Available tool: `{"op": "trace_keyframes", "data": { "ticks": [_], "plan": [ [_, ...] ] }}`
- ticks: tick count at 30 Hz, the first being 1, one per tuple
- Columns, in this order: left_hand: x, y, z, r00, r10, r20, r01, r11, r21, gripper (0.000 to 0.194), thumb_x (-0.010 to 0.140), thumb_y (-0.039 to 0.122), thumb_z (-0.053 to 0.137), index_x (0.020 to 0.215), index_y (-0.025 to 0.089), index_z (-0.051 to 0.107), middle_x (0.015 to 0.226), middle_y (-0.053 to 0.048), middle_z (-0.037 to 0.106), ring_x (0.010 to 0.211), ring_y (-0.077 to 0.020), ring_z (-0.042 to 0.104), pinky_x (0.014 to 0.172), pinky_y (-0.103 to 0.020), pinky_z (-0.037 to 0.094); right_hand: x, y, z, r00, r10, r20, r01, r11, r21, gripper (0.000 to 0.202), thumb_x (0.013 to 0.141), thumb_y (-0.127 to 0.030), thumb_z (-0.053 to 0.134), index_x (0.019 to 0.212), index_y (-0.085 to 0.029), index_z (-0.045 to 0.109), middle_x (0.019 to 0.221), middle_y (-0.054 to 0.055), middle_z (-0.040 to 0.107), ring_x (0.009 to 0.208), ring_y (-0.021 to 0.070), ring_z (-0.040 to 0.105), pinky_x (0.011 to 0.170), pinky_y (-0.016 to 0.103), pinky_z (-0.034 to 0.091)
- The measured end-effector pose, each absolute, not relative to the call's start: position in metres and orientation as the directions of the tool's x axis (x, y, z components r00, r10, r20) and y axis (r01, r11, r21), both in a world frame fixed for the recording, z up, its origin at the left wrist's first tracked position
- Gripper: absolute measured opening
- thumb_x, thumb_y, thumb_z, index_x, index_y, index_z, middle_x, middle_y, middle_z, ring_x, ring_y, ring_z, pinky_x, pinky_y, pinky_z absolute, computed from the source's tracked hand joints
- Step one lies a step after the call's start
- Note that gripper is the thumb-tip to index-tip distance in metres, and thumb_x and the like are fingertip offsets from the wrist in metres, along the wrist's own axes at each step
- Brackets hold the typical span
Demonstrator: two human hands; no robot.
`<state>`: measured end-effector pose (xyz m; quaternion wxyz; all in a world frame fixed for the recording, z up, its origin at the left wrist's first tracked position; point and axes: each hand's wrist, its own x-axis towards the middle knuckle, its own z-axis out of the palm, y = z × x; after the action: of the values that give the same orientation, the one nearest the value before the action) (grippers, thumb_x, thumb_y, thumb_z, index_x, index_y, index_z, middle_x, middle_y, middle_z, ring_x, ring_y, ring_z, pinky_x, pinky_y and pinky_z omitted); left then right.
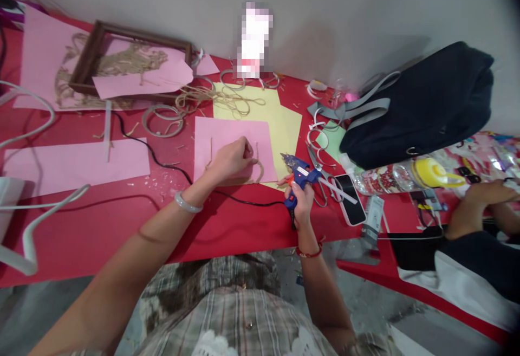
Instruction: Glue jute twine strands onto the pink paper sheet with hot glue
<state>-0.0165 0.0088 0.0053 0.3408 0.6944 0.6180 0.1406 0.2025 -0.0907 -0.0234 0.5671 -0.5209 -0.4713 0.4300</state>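
Note:
My left hand (pixel 233 159) rests over a pink sheet (pixel 235 127), its fingers bent together near a curved piece of twine (pixel 260 172); what they pinch, if anything, is too small to make out. Short twine lines stand on the sheet on both sides of the hand. In my right hand (pixel 300 199) is a blue glue gun (pixel 303 172), its nozzle pointing up and left, just right of the sheet. A white glue stick (pixel 337 189) sticks out of its back. Yellow paper (pixel 287 123) lies partly under the pink sheet.
Loose twine (pixel 227 101) and a wooden frame (pixel 95 47) lie behind. A black cord (pixel 252 202) crosses below the sheet. Scissors (pixel 320 191), a phone (pixel 349 199), a bottle (pixel 390 179) and a dark bag (pixel 422 107) are at right, near another person's arm (pixel 467 209).

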Motion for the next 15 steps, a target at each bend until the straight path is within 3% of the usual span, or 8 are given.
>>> {"op": "trace_keyframes", "data": {
  "ticks": [10,15],
  "plan": [
    [-0.0183,0.0097,0.0039,0.206,0.957,-0.206,0.756,-0.022,0.654,0.021,0.098,0.034,0.069,0.110,0.020,0.059,0.108,-0.010,0.076,0.100,-0.0293,0.070,0.082,-0.037,0.048,0.2028,-0.0913,-0.0243,0.188,0.979,0.084,-0.009,0.087,-0.996,0.023,0.092,-0.044,0.068,0.094,-0.021,0.071,0.077,0.004,0.074,0.049,0.0116,0.045,0.047,0.027,0.034],
    [-0.0176,0.0089,0.0062,0.191,0.955,-0.226,0.751,0.006,0.660,0.032,0.095,0.040,0.075,0.113,0.020,0.058,0.108,-0.011,0.075,0.100,-0.0295,0.071,0.082,-0.037,0.049,0.2058,-0.0912,-0.0289,0.183,0.978,0.103,0.043,0.097,-0.994,0.026,0.094,-0.047,0.067,0.096,-0.022,0.070,0.079,0.004,0.073,0.051,0.0125,0.046,0.048,0.028,0.034]
  ]
}}
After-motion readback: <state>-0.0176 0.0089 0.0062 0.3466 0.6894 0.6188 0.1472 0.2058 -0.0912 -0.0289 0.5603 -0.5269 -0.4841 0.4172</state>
